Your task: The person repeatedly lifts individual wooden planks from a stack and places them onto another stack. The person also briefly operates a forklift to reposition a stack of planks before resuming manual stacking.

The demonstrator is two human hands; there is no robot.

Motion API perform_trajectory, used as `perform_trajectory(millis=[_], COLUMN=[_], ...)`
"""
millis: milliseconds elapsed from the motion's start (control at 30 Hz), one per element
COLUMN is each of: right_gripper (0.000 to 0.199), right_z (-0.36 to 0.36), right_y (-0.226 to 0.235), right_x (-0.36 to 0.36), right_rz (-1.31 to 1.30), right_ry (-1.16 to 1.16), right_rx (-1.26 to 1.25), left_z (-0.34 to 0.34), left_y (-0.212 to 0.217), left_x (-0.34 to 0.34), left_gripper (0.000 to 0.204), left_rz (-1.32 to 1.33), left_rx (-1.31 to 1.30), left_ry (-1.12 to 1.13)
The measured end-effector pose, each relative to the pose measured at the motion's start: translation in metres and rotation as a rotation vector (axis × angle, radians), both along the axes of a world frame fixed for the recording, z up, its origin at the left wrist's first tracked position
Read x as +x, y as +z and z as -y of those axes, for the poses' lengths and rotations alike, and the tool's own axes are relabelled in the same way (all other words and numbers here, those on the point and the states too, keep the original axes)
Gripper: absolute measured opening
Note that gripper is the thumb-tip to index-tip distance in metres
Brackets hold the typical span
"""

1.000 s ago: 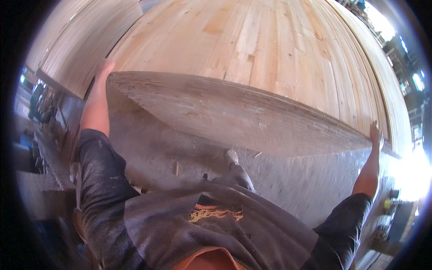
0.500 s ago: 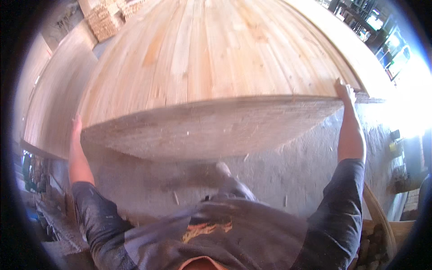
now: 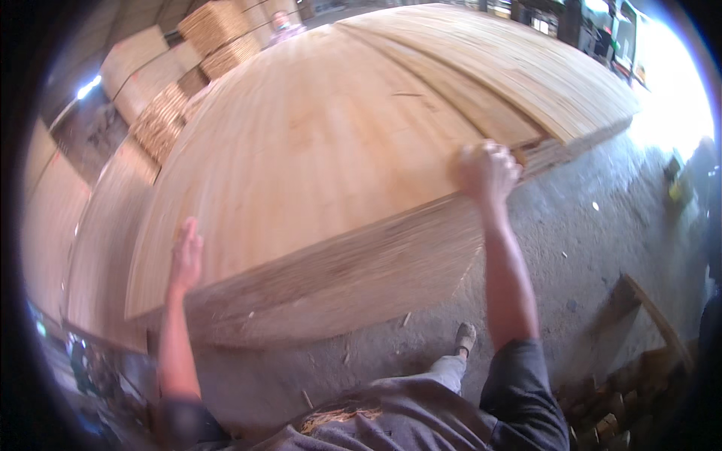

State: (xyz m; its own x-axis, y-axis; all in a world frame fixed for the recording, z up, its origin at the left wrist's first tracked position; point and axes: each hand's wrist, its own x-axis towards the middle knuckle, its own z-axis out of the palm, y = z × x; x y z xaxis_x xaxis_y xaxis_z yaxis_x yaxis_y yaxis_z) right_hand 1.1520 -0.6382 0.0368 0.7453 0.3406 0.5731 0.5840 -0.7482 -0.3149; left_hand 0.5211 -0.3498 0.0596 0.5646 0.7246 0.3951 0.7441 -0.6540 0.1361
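A wide wooden panel (image 3: 323,150) of pale joined strips tops a thick stack (image 3: 338,282) in front of me. Near its left front part is my left hand (image 3: 188,255), slightly blurred, with the fingers stretched out and nothing seen in them. By the panel's right front corner, my right hand (image 3: 489,173) has its fingers curled in. Motion blur hides what, if anything, is inside that grip. A gap separates the panel from another wooden panel stack (image 3: 519,68) on the right.
More panel stacks (image 3: 105,248) stand on the left, with bundled wood (image 3: 159,120) behind them. Another person (image 3: 283,30) is at the far end. Wood offcuts (image 3: 609,425) and a leaning curved strip (image 3: 654,319) lie lower right on the concrete floor (image 3: 564,263).
My view has turned, and the panel appears tilted, its right side higher. My right hand has left the corner edge and moved inward; my left hand's fingers have come off the left edge.
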Motion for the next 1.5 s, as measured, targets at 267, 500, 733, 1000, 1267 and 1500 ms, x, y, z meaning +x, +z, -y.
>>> perform_trajectory(millis=[267,500,733,1000,1267,1500], right_gripper=[0.052,0.066,0.066,0.074,0.053,0.062], right_z=[0.046,0.034,0.074,0.097,0.101,0.165], right_y=[-0.042,-0.053,-0.068,-0.123,-0.097,-0.037], right_x=[0.076,0.103,0.143,0.143,0.141,0.363], right_rz=[-0.083,-0.206,-0.505,-0.777,-0.669,-0.783], right_ry=[0.591,0.791,1.124,1.21,1.163,0.419], right_rx=[0.629,0.843,0.653,0.51,0.53,1.137], left_z=[0.125,0.111,0.109,0.103,0.122,0.148], left_y=[0.019,0.015,0.014,0.008,0.016,0.069], left_x=[0.401,0.401,0.405,0.398,0.417,0.579], left_gripper=[0.067,0.072,0.069,0.066,0.054,0.034], left_rz=[-0.269,-0.265,-0.203,-0.185,-0.001,0.228], left_rx=[-0.178,-0.177,-0.173,-0.183,-0.219,-0.409], left_ry=[-0.21,-0.17,-0.154,-0.176,-0.113,-0.398])
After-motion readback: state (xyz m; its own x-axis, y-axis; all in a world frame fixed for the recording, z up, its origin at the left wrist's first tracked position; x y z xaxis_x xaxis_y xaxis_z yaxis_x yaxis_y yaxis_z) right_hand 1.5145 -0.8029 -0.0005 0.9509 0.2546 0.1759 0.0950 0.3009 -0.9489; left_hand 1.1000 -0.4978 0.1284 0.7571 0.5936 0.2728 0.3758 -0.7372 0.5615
